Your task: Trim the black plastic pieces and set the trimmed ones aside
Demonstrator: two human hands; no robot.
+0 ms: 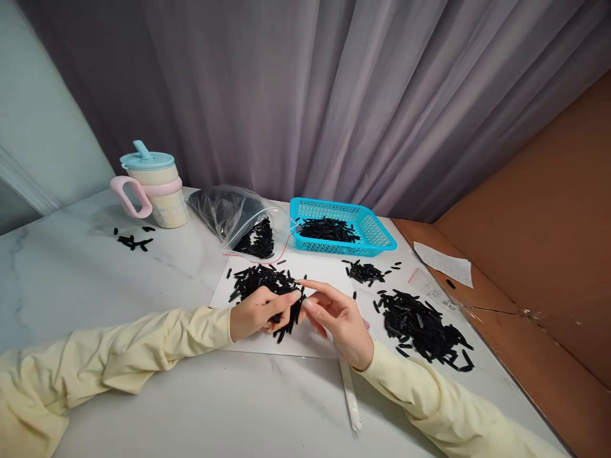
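My left hand (267,310) is closed over a heap of small black strips (260,280), its thumb pressed onto the curled fingers. Dark strips show in its grip, partly hidden by the fingers. Facing it, my right hand (338,318) almost touches the left fingertips. The right index finger reaches out over the left thumb, while the right thumb bends in toward the other fingers. What lies between those right fingers is too small and hidden to make out. Under both hands is a white sheet (312,346), with the heap on it.
Behind the heap are a clear zip bag (229,216) and a blue basket (382,238), both holding black strips. A larger pile (422,327) and a smaller pile (365,272) lie at right. A lidded cup (165,194) stands at left. A white strip (351,397) lies in front.
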